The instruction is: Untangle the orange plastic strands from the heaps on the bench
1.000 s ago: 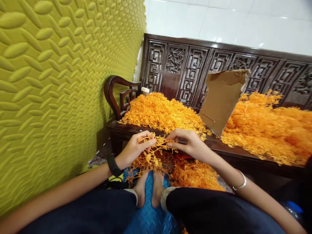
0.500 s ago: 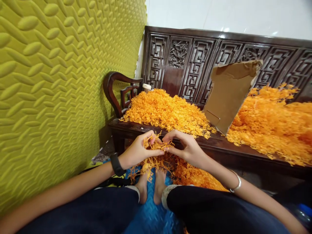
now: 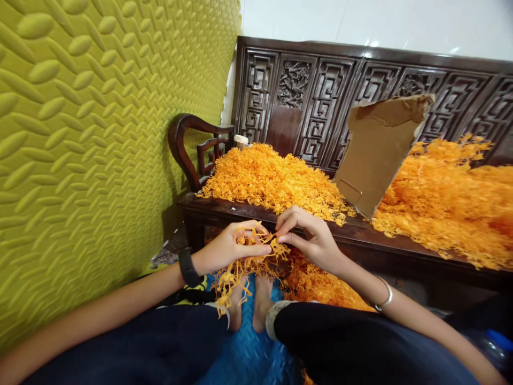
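Note:
My left hand (image 3: 231,247) is closed around a tangled bunch of orange plastic pieces (image 3: 240,267) that hangs down over my feet. My right hand (image 3: 310,235) pinches the same bunch at its top, fingertips meeting the left thumb. Both hands are just in front of the dark wooden bench (image 3: 280,216). A black band is on my left wrist and a silver bangle (image 3: 383,299) on my right.
Two heaps of orange pieces lie on the bench: a left heap (image 3: 272,179) and a right heap (image 3: 444,203), split by a leaning cardboard sheet (image 3: 377,149). More orange pieces (image 3: 320,286) lie on the floor. A green padded wall (image 3: 88,133) is at left; a blue mat (image 3: 248,358) underfoot.
The hands stayed together on the bunch; my right fingers rose slightly and re-pinched its top, and the hanging strands shifted lower left. The camera tilted down a little since one second ago.

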The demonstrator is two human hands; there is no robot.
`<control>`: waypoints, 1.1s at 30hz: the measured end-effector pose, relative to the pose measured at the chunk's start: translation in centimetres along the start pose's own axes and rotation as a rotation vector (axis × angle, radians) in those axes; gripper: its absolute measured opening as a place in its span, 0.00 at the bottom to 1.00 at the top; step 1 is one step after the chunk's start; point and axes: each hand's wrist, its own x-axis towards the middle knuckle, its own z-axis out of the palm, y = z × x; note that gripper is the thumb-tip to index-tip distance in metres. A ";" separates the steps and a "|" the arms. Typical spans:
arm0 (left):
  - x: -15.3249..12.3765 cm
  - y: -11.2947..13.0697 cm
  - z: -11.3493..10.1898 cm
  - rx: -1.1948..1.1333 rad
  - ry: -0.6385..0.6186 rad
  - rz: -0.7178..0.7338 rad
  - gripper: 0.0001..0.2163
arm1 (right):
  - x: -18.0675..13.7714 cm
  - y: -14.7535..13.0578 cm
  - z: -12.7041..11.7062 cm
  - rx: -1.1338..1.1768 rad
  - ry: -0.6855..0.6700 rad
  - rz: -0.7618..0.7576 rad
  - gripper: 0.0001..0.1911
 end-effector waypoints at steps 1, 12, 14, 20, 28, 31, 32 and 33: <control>0.0 0.0 0.0 -0.009 -0.016 -0.011 0.10 | 0.0 0.0 -0.1 0.060 -0.009 0.045 0.03; -0.3 0.7 -0.4 0.170 -0.051 0.023 0.08 | 0.1 0.0 0.6 0.410 0.097 0.296 0.03; -0.3 1.0 -0.3 0.196 -0.022 0.050 0.08 | 0.2 -0.1 0.7 0.440 0.133 0.318 0.04; -0.4 1.0 -0.1 0.127 0.075 0.076 0.08 | 0.3 -0.5 0.6 0.282 0.071 0.212 0.03; -0.2 0.0 0.0 0.079 0.128 0.067 0.09 | 0.1 -0.1 1.0 0.145 -0.115 0.275 0.10; -0.2 -0.1 0.3 0.103 0.086 0.057 0.09 | 0.3 0.1 1.0 0.120 -0.137 0.316 0.10; -0.2 -0.1 0.3 0.114 0.073 0.055 0.09 | 0.3 0.1 1.0 0.107 -0.128 0.327 0.10; -0.2 -0.1 0.4 0.125 0.062 0.054 0.09 | 0.3 0.1 0.9 0.100 -0.111 0.335 0.10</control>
